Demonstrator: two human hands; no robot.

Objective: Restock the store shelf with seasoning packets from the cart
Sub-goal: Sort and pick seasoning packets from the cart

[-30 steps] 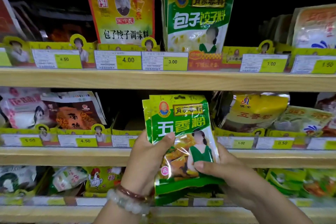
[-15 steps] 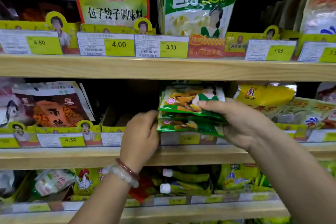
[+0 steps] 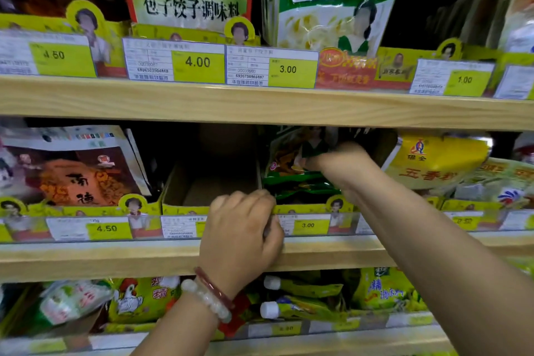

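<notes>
A small stack of green seasoning packets (image 3: 291, 182) lies tilted inside a yellow display tray (image 3: 303, 207) on the middle shelf (image 3: 115, 257), above a 3.00 price tag. My right hand (image 3: 344, 165) reaches deep into the shelf and holds the stack from the right, fingers on the top packet; it is blurred. My left hand (image 3: 245, 228), with bead bracelets on the wrist, curls its fingers over the tray's front lip at the stack's lower left corner. The cart is out of view.
An empty cardboard tray (image 3: 202, 188) sits just left of the stack. Brown packets (image 3: 78, 173) lean further left, yellow packets (image 3: 439, 162) lie to the right. The upper shelf board (image 3: 260, 104) hangs close above my right hand. Tube pouches (image 3: 303, 289) fill the lower shelf.
Both hands carried the green packets up from in front of the shelf and laid them back into the tray. My left hand dropped from the stack to the tray's front lip.
</notes>
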